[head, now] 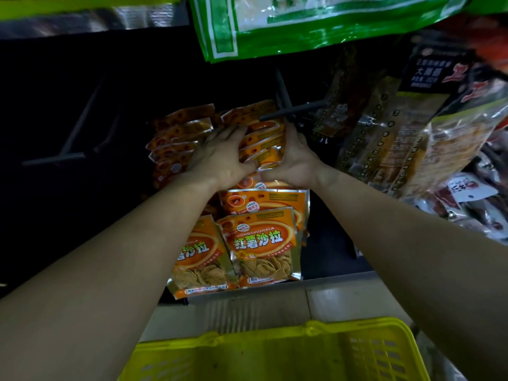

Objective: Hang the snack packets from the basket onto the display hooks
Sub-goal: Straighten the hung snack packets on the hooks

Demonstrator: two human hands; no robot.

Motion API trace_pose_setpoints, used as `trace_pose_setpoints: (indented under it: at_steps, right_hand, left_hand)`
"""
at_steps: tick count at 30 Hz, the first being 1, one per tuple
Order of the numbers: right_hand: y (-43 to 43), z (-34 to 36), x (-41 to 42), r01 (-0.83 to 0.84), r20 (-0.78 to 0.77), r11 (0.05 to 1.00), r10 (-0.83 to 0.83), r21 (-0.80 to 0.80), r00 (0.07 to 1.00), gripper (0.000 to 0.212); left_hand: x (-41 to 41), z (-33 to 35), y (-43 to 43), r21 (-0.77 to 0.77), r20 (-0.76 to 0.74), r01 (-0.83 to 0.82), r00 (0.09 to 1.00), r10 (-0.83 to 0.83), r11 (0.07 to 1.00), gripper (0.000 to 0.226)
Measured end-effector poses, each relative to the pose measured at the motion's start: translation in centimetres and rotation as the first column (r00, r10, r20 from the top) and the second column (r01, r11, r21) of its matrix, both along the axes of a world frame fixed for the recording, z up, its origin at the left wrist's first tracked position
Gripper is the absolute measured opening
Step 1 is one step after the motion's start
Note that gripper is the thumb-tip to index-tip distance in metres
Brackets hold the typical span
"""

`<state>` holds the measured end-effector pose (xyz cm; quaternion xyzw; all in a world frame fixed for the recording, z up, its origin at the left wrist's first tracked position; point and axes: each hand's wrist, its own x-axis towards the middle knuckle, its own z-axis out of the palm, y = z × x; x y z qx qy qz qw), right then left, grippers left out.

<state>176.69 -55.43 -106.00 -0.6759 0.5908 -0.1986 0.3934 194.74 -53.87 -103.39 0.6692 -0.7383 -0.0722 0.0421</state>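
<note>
- watching both hands up at the rack: the orange snack packets [260, 239] hang in overlapping rows off the dark panel, above the yellow basket [247, 336] at the bottom edge.
- left hand [221, 158] lies flat, fingers straight and spread, pressing on the packet tops of the upper row.
- right hand [292, 160] sits against the right edge of that same row, thumb across the front; whether it truly pinches a packet i cannot tell, the fingers run in behind the foil.
- black display hook [292, 112] pokes out just above the right fingertips, and another hook [55, 159] stands bare, well off to the left.
- handling, as i judge it: light bags, thin glossy foil, so slippery and quick to slide over each other.
- chips show through the clear window low on each bag; they look brittle, so no squeezing the belly.
- i'd take hold at the flat sealed header by the punched hole: stiffest part, and it lines up straight with the hook tip.
- risk: pushing one row shifts its neighbours, and a header slips off the prong.
- green bag [275, 26] hangs overhead, with dark packets [384, 138] crowding the right side.
</note>
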Motion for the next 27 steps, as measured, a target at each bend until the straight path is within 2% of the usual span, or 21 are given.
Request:
trace_pose_setpoints:
  at_steps: [3,7,11,14,18,23,27]
  right_hand:
    - [0.7,0.4,-0.6,0.015,-0.016,0.999,-0.016,-0.036,1.0,0.138]
    - [2.6,0.7,-1.7,0.031,-0.016,0.998,-0.032,-0.059,0.999,0.125]
    - [5.7,1.5,-3.3,0.08,0.077,0.988,-0.071,-0.132,0.995,0.109]
    - [9.3,0.8,-4.1,0.071,0.1,0.996,-0.065,-0.06,0.993,0.126]
    - [13.0,-2.5,-4.1,0.092,0.018,0.993,-0.094,0.072,0.995,0.145]
    - [14.5,-6.4,-2.8,0.123,-0.059,0.97,-0.113,0.211,0.992,0.144]
    - [15.0,-7.8,-1.1,0.194,-0.008,0.963,-0.196,0.188,0.981,0.142]
  left_hand:
    - [0.0,0.0,0.9,-0.015,0.006,0.002,1.0,-0.002,1.0,0.091]
    - [0.3,0.1,3.3,0.004,-0.065,0.008,0.998,-0.008,1.0,0.094]
    - [0.2,0.5,6.0,-0.001,-0.116,0.053,0.992,-0.052,0.999,0.096]
    - [-0.1,0.3,7.6,0.071,-0.065,0.124,0.991,-0.12,0.99,0.111]
    - [0.0,-1.2,8.4,0.145,0.157,0.153,0.972,-0.176,0.977,0.124]
    - [-0.4,-2.5,7.8,0.047,0.199,0.119,0.972,-0.126,0.992,0.114]
    - [-0.6,-2.9,7.4,0.02,0.216,0.106,0.97,-0.108,0.994,0.114]
